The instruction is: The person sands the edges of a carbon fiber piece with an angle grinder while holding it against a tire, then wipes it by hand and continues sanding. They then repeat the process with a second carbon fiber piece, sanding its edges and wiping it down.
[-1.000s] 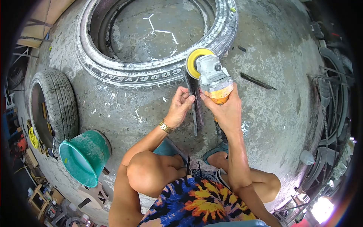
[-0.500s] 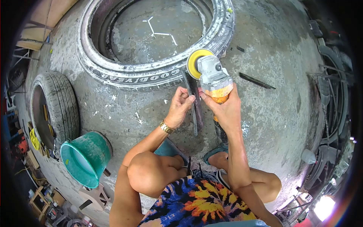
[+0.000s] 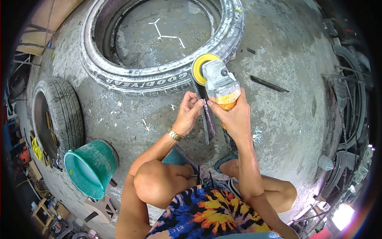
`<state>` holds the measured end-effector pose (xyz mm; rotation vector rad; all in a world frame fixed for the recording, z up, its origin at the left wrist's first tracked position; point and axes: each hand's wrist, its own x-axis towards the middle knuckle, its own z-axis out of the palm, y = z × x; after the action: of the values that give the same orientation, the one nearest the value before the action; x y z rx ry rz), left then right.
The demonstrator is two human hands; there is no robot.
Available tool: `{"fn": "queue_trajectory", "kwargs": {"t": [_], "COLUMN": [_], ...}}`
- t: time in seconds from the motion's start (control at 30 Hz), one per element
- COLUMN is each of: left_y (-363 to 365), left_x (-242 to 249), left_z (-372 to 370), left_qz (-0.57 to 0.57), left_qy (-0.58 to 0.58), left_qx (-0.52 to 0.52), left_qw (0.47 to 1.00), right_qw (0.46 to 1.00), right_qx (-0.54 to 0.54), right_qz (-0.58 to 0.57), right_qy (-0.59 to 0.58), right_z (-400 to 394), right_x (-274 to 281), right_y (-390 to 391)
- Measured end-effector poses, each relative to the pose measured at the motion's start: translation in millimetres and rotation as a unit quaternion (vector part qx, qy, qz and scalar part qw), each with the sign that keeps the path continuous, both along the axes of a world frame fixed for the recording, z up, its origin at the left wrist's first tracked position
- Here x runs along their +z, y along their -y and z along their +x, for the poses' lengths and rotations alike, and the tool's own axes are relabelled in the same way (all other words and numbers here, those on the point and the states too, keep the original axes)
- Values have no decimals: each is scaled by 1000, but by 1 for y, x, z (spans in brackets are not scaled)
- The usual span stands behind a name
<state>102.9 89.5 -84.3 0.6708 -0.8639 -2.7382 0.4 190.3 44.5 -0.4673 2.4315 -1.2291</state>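
Since the earlier frames, the angle grinder point(image 3: 218, 84) is sitting a little more to the left and slightly higher, so its yellow disc point(image 3: 200, 68) is now closer to the wall of the big tyre point(image 3: 147, 79), while the bucket point(image 3: 90, 167) is appearing a bit lower in the view. I am gripping the orange body of the grinder with my right hand point(image 3: 234, 117), fingers closed around it, the wrist straight and the arm reaching forward from my knee. My left hand point(image 3: 188, 113) is bent at the wrist, and its fingers are pinching the edge of a dark rubber strip point(image 3: 207, 115), which is lying on the concrete floor point(image 3: 286, 119) between my two hands, with its far end under the disc. I am crouching, with both knees visible below. Counting the things: one grinder, one strip in my hands, one more dark strip point(image 3: 269, 84) lying apart on the right, two tyres, the big one in front and a smaller one point(image 3: 59, 111) on the left, and one green bucket.
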Motion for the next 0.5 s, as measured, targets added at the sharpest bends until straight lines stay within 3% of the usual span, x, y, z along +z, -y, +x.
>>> {"fn": "queue_trajectory", "kwargs": {"t": [0.23, 0.5], "left_y": [-2, -3], "left_x": [15, 0], "left_z": [-5, -3], "left_qz": [-12, -29], "left_qy": [16, 3], "left_qx": [14, 13], "left_qw": [1000, 999], "right_qw": [999, 999], "right_qx": [-6, -8], "right_qz": [38, 28], "right_qy": [-8, -19], "right_z": [-1, -6], "right_x": [3, -1], "right_y": [0, -2]}}
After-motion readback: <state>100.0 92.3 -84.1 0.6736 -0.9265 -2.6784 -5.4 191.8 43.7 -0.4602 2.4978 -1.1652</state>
